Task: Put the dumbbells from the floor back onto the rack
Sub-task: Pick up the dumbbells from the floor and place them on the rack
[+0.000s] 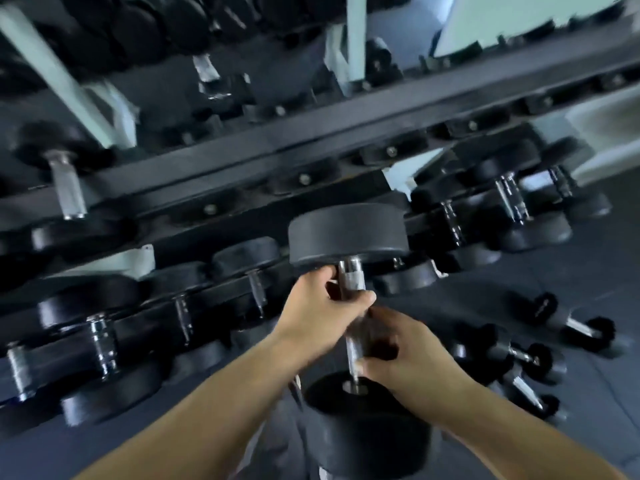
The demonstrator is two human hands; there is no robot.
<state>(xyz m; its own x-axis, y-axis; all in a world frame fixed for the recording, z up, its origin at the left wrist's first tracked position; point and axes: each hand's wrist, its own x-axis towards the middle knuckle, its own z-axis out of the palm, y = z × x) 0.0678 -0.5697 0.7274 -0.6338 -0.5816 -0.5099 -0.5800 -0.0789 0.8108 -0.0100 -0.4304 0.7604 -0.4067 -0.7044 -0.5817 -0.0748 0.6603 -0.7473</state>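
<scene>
A large black dumbbell (346, 233) with a chrome handle is held off the floor in front of the rack's lower tier. My left hand (320, 306) grips the upper part of the handle, just below the far head. My right hand (403, 351) grips the lower part, close to the near head, which hangs above my legs. The black rack (242, 157) runs across the view with a rail of bare saddles at mid height and dumbbells on the tiers above and below. The picture is blurred by motion.
Several small dumbbells (512, 355) lie on the dark floor at the right. Larger dumbbells (100, 327) fill the lower tier at left and more sit at the right end (512, 195). White rack uprights (356, 39) stand behind.
</scene>
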